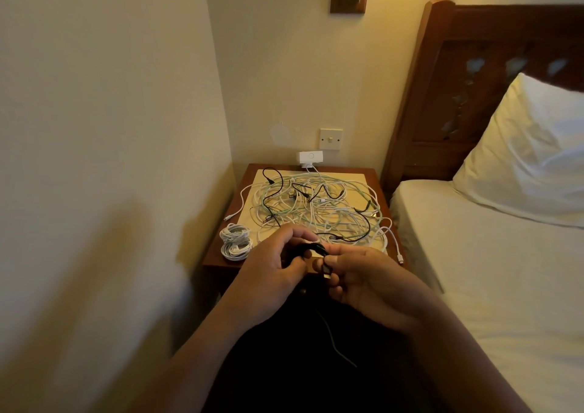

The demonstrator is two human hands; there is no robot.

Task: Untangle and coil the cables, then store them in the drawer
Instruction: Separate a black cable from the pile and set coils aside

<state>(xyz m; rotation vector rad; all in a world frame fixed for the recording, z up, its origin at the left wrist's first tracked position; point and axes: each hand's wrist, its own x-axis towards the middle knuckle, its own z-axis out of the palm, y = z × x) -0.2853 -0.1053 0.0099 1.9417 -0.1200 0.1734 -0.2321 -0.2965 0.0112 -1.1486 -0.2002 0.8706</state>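
Coiling seems to be the step in hand: above the near edge of the worktop point(218, 256), the left hand point(273, 273) has its grip closed round a small black cable point(308, 249) coil while the right hand point(363, 281) pinches its plug, so next comes winding in the hanging tail, with the tangle point(319, 205) still waiting.

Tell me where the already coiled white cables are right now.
The coiled white cables sit on the bedside table's near-left corner, left of the left hand, beside the tangle.
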